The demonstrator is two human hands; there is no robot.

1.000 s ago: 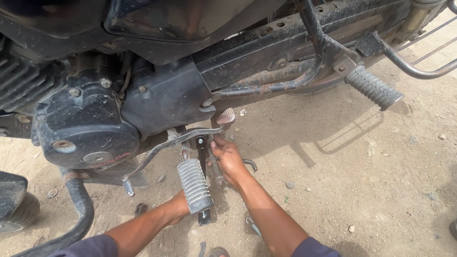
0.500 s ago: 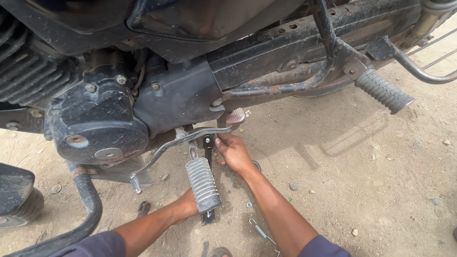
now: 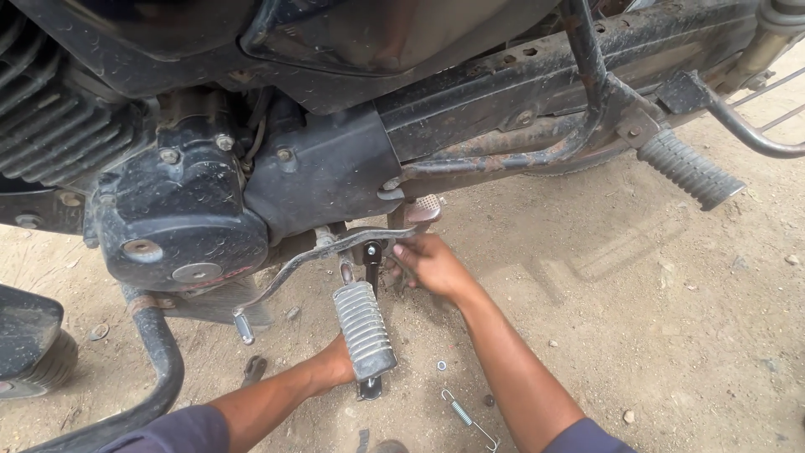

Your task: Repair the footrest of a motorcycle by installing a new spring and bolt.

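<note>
Beneath a black motorcycle engine (image 3: 180, 222), the right hand (image 3: 432, 264) pinches the bent grey metal lever (image 3: 323, 252) while the left hand (image 3: 340, 365), grip hidden, steadies the ribbed grey footpeg (image 3: 365, 327) at six o'clock; a slip could pinch fingers.

Two hands show: the left hand (image 3: 340, 365) at lower centre, behind a footrest, and the right hand (image 3: 429, 264) at mid-frame. There are two ribbed footrests, a front footrest (image 3: 364, 327) at centre and a rear footrest (image 3: 689, 168) at upper right. One gear lever (image 3: 323, 256) runs across the centre. One engine cover (image 3: 180, 222) sits at left. On the ground at lower centre lie one spring (image 3: 465, 417) and one washer (image 3: 441, 366).
</note>
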